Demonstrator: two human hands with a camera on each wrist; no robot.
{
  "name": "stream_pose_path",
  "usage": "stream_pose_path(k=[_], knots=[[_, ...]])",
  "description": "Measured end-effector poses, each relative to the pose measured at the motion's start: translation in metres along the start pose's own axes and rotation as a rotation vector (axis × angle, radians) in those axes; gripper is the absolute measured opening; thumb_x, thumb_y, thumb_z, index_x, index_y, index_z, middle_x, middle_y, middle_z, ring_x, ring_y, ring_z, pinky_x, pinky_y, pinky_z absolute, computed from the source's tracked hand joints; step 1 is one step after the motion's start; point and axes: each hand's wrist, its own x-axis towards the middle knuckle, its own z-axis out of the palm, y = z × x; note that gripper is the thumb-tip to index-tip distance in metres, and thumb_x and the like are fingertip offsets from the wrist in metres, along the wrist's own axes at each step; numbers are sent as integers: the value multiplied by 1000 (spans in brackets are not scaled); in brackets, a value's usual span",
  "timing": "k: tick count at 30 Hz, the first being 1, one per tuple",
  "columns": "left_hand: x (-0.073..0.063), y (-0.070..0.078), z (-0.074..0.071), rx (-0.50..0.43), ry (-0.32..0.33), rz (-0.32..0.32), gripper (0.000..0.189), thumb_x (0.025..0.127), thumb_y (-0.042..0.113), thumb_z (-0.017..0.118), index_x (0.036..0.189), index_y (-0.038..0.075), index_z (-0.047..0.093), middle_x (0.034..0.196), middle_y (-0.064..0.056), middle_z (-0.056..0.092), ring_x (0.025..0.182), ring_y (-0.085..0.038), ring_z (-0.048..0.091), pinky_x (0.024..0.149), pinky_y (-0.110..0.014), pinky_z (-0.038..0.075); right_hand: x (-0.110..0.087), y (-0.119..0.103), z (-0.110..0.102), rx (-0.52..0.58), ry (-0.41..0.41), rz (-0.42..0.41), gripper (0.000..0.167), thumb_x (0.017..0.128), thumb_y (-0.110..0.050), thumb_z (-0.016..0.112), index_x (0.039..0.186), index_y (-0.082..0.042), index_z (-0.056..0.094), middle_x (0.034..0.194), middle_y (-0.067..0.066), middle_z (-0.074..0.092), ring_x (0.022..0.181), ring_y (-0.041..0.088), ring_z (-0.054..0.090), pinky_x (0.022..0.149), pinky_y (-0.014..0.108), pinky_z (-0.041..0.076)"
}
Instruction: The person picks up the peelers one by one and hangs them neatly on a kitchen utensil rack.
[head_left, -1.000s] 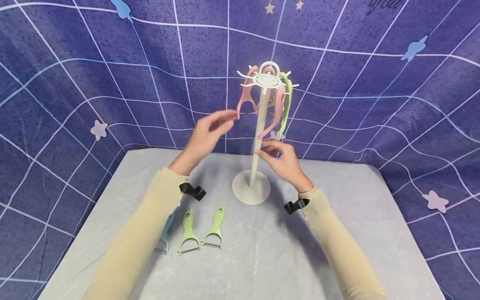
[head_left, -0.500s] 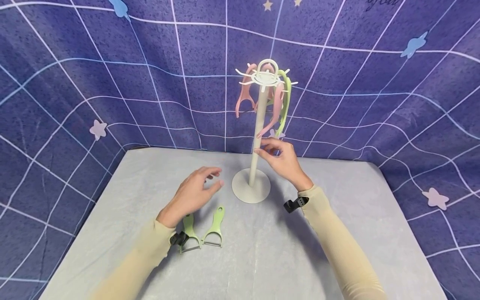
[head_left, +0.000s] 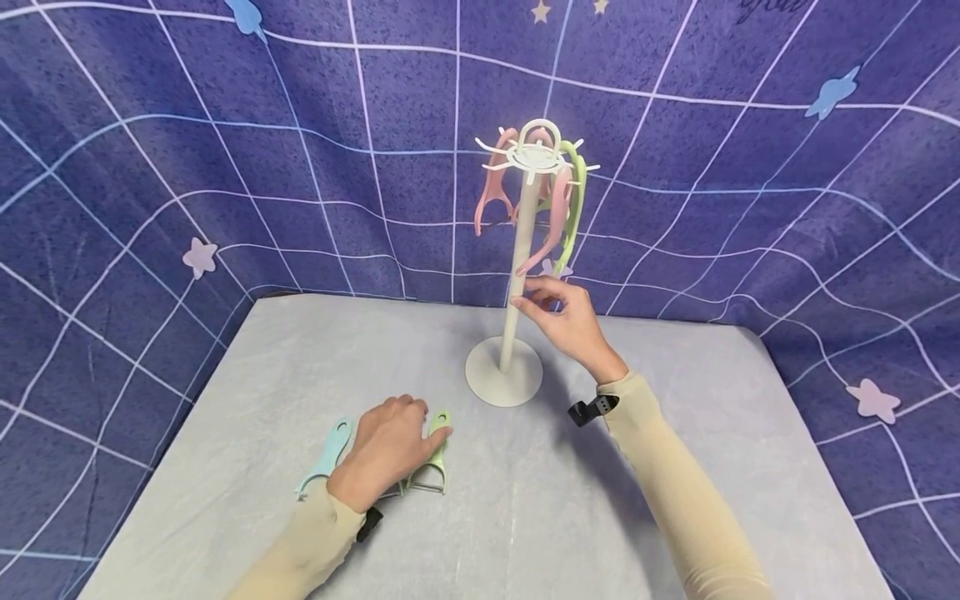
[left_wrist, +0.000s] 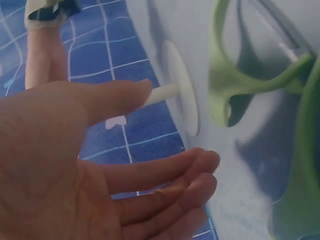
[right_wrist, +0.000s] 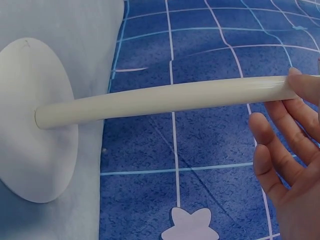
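Observation:
With thumb and fingertips, my right hand (head_left: 566, 321) pinches the upright pole (right_wrist: 165, 99) of a white stand, below the hanging peelers. My left hand (head_left: 390, 446) is over two green peelers lying on the table, covering much of one; the other green peeler (head_left: 441, 419) shows beside the thumb. Seen from the left wrist, the fingers are loosely bent with nothing between them, and a green peeler (left_wrist: 220, 60) is just beyond the fingertips. A light blue peeler (head_left: 332, 446) lies left of this hand. From the stand's hooks hang pink peelers (head_left: 495, 187) and a green peeler (head_left: 577, 208).
The stand's round base (head_left: 495, 385) rests on the grey cloth-covered table (head_left: 637, 500). A ring of white hooks (head_left: 534, 158) tops the pole, several of them bare on the left and front. Behind the table hangs a blue patterned curtain (head_left: 375, 100).
My left hand has come down from the pink peeler at the stand's left side to the green peelers on the table, uncovering the blue one. My right hand stays on the pole.

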Motion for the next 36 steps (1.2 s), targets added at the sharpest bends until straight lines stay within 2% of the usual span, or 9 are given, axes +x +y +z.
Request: stream_pose_path(k=[3,5,10,14,16,25,30,36], knots=[[-5,3,5,46,-18,-9,47,97,46,78,75,7,64,69,-5,55,64,-25,59,55,-44,56,-2,-11,-1,5,-4,4,16,94,5,78,110,7,78,91,28,75,83,40,67,79,38,58],[-7,5,7,62,-26,-13,50,97,46,78,70,10,57,65,-4,52,60,-23,56,52,-42,54,-3,-14,-2,4,-1,0,16,94,4,78,110,7,79,91,28,75,83,40,67,79,38,58],[-9,8,13,57,-78,-24,54,97,45,78,63,14,49,59,0,46,54,-18,50,48,-39,48,-4,-14,-1,2,10,-8,17,94,4,79,110,6,79,89,27,75,82,39,67,78,36,57],[-9,9,17,51,-141,-38,54,97,44,78,62,15,48,57,3,41,53,-15,44,49,-38,46,-4,-14,-1,4,11,-6,18,93,5,78,111,7,79,91,27,75,82,38,68,78,34,57],[-10,9,19,49,-152,-41,53,96,43,79,63,15,48,57,3,40,53,-15,43,49,-38,46,-4,-14,-1,5,8,-7,18,94,5,78,111,7,79,93,27,76,82,38,68,78,34,58],[-10,8,24,-22,-93,-49,51,93,35,83,63,14,47,57,3,39,51,-14,40,42,-32,42,0,18,3,-12,17,-15,19,93,3,80,112,4,80,94,23,77,82,36,68,77,33,57],[-10,9,25,-46,-69,-48,51,91,28,82,60,16,43,57,5,34,51,-13,35,41,-31,38,0,24,1,-7,15,-35,18,94,-4,83,112,-4,83,93,15,79,81,26,69,76,30,58],[-9,11,27,-47,-45,-35,52,87,20,79,58,18,36,57,7,27,51,-13,29,39,-28,30,0,25,0,-9,3,-51,17,95,-6,82,112,-6,83,91,12,79,80,24,69,76,29,59]])
